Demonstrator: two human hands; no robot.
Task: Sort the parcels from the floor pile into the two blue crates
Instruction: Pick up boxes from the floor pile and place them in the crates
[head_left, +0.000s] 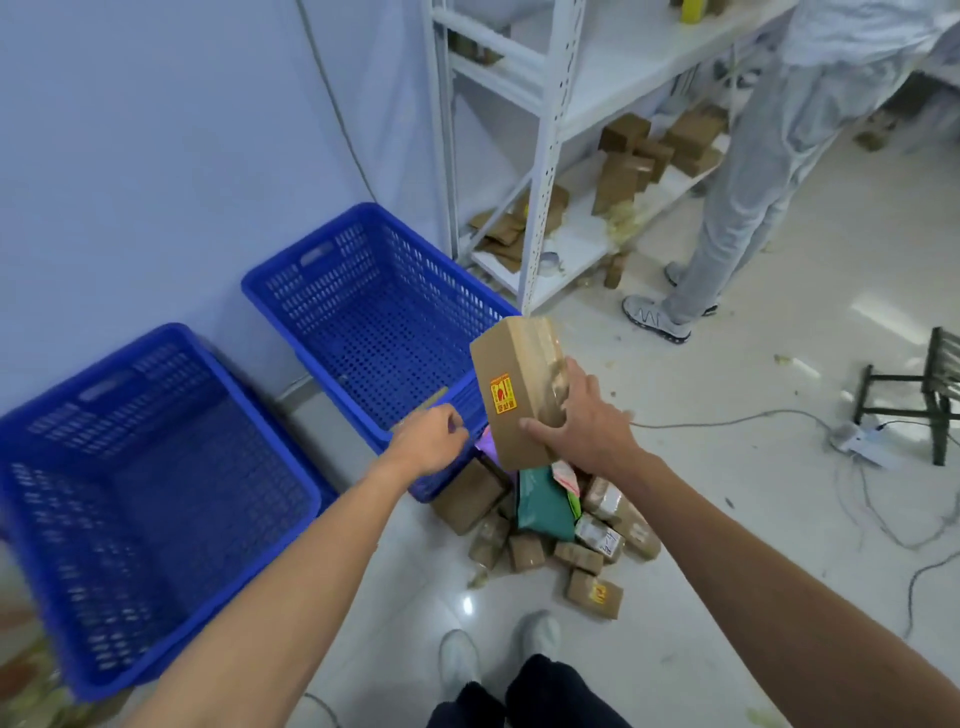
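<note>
Two empty blue crates stand along the wall, the near crate (156, 519) at the left and the far crate (337, 296) beyond it. My right hand (584, 428) grips a taped cardboard box (511, 384) with an orange sticker, held up beside the far crate's right corner. My left hand (431, 441) hovers over that crate's near rim, fingers curled around what looks like a thin tan parcel (420, 412) seen edge-on. The floor pile (582, 545) lies under my hands: several small brown boxes, a green mailer (545, 506) and a purple bag.
A white shelf rack (550, 156) with brown boxes stands behind the far crate. Another person's legs (743, 208) are beside it. A dark stool (924, 384), a power strip (857, 439) and loose cables lie at the right. My shoes (493, 654) are just below the pile.
</note>
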